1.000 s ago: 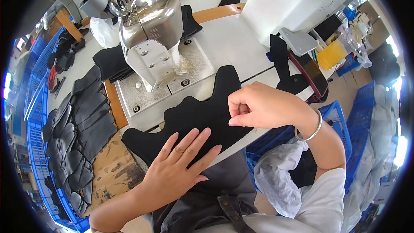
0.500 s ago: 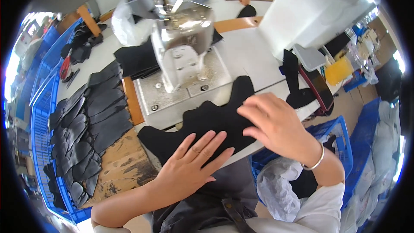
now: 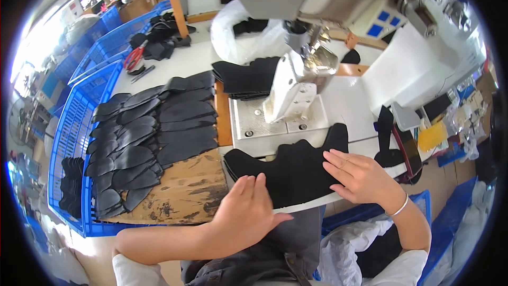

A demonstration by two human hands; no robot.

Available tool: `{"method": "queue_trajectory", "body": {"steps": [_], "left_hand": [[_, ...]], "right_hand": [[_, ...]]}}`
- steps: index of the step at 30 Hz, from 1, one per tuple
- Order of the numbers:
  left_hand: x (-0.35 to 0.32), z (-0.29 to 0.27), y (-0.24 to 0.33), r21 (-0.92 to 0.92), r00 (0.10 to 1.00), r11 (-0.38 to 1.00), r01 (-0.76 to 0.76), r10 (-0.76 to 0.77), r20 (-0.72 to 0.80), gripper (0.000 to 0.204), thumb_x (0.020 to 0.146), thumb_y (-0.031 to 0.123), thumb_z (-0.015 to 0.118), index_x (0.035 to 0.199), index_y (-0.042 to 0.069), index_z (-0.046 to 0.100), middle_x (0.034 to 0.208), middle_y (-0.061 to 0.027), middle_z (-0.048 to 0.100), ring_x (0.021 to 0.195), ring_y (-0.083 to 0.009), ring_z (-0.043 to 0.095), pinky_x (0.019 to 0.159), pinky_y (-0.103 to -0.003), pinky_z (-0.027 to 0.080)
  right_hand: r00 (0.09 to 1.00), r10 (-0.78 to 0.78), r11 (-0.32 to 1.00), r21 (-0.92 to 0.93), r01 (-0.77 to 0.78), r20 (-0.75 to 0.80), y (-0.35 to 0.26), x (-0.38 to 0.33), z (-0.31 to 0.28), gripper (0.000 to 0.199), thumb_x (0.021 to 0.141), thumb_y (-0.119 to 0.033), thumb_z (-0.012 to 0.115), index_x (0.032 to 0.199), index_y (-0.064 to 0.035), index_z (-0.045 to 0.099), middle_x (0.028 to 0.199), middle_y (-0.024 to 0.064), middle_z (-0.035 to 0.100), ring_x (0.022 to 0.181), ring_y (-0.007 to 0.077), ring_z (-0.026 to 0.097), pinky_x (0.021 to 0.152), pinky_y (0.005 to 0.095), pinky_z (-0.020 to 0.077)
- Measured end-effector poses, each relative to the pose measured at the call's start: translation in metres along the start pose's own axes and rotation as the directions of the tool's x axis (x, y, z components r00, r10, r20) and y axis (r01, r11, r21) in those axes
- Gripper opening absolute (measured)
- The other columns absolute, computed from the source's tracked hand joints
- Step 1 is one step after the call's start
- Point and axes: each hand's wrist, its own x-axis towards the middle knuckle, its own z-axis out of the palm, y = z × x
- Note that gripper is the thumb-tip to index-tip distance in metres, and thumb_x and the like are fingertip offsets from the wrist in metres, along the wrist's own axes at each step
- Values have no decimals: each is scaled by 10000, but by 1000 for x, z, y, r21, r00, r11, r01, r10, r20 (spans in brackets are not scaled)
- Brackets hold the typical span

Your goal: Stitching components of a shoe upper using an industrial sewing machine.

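Black fabric piece point(image 3: 296, 172): lies flat at the tabletop's point(image 3: 349, 108) near edge, just before the sewing machine point(image 3: 296, 92). Left hand point(image 3: 248, 209): open, palm flat on its near edge. Right hand point(image 3: 362, 177): open, fingers spread on its right side, nothing gripped. Step judged: smoothing and aligning. Next likely calls for sliding it squarely under the machine head. Stacked black cut pieces point(image 3: 148, 137): left, well apart.

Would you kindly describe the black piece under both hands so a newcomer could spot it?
Start at the sewing machine. Just before its metal plate lies a flat black fabric piece, pressed by the left hand and right hand. Unlike the stacked pieces left, it lies alone.
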Motion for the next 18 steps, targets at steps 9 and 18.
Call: {"method": "queue_trajectory", "body": {"steps": [9,18], "left_hand": [[21,-14,-16,169,917,985,40,31,-397,538,776,141,518,1266,-80,504,1251,-203,562,1097,-335,568,976,-404,419],[20,-48,-150,133,755,902,411,-255,-605,513,751,16,560,1255,-48,486,1213,-180,581,1120,-299,573,914,-368,472]], "right_hand": [[948,-132,941,-338,28,-290,-20,17,-17,235,894,-134,516,1034,39,591,1064,198,660,1000,314,647,871,398,522],[939,65,998,10,-66,-337,-43,14,14,305,751,6,603,1056,0,599,1143,162,624,1065,331,600,867,406,530]]}}
